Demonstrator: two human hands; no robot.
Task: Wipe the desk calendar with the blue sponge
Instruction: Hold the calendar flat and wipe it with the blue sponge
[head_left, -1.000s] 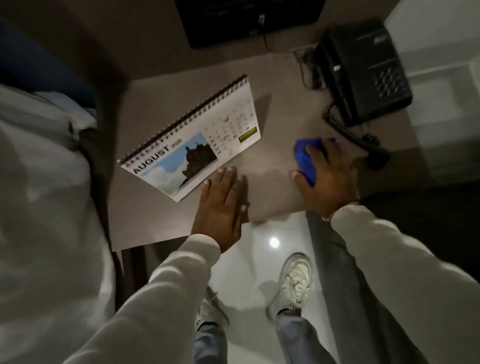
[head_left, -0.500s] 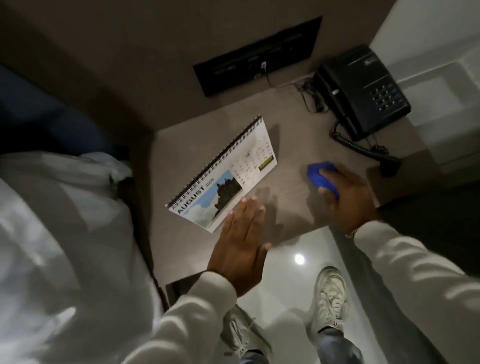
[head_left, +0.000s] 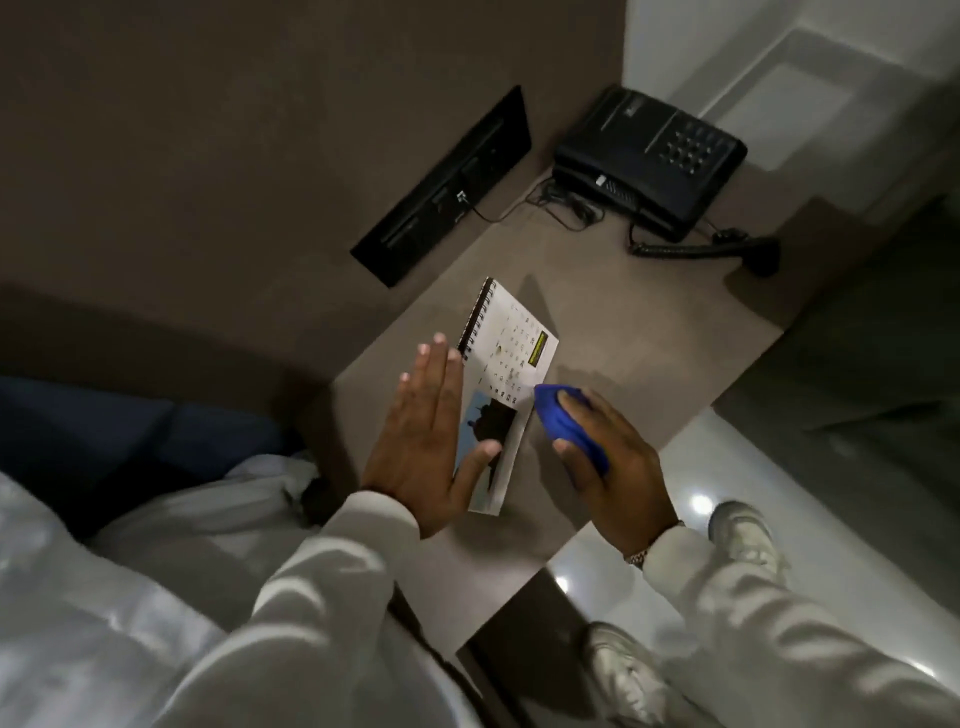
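Observation:
The white spiral-bound desk calendar (head_left: 511, 364) stands on the grey-brown bedside table (head_left: 649, 332), its dated page and a landscape photo facing me. My left hand (head_left: 426, 441) is spread flat over the calendar's left side, fingers extended, thumb resting on the photo. My right hand (head_left: 613, 467) grips the blue sponge (head_left: 558, 421), whose tip touches the calendar's right edge near the lower part of the date grid. The calendar's lower left part is hidden behind my left hand.
A black desk phone (head_left: 649, 156) with a coiled cord (head_left: 685, 249) sits at the table's far corner. A black socket panel (head_left: 447, 187) is set in the brown wall. White bedding (head_left: 130, 571) lies at left. Glossy floor and my shoes (head_left: 743, 530) are at right.
The view has swung, so the table sits more diagonally. My right hand carried the sponge leftward to the calendar's edge. My left hand moved from the table onto the calendar's left side.

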